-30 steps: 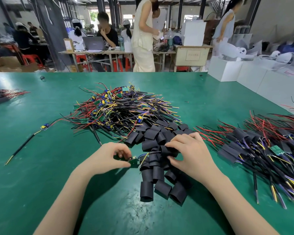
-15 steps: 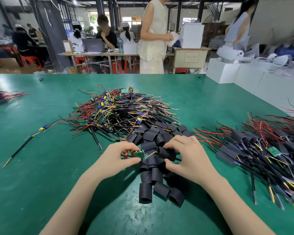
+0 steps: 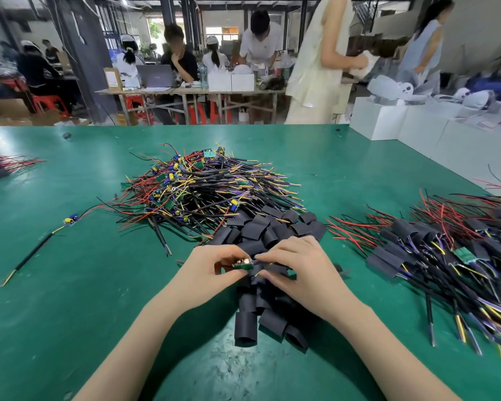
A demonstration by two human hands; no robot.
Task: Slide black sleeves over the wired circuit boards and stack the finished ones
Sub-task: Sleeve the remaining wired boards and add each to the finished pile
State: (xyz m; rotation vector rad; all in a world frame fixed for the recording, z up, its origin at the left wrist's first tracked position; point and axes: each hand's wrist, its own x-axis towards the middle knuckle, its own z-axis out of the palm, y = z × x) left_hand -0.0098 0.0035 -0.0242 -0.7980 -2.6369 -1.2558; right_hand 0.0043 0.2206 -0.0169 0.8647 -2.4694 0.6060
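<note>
My left hand [image 3: 211, 269] pinches a small green circuit board [image 3: 243, 264] at the middle of the table. Right beside it, my right hand [image 3: 297, 267] pinches the board's wires and a black sleeve [image 3: 268, 270] that is mostly hidden under its fingers. Both hands hover over a heap of loose black sleeves [image 3: 261, 314]. A tangle of bare wired boards [image 3: 203, 189] lies behind the hands. Sleeved boards form a stack [image 3: 446, 256] on the right.
One loose wired board [image 3: 70, 219] with a long black lead lies at the left. Another small bundle [image 3: 0, 166] sits at the far left edge. White boxes [image 3: 388, 120] stand past the green table's [image 3: 70, 299] right corner. People work at tables behind.
Both hands have risen slightly and moved closer together. The circuit board now sits between the fingertips of both hands, its components turned up.
</note>
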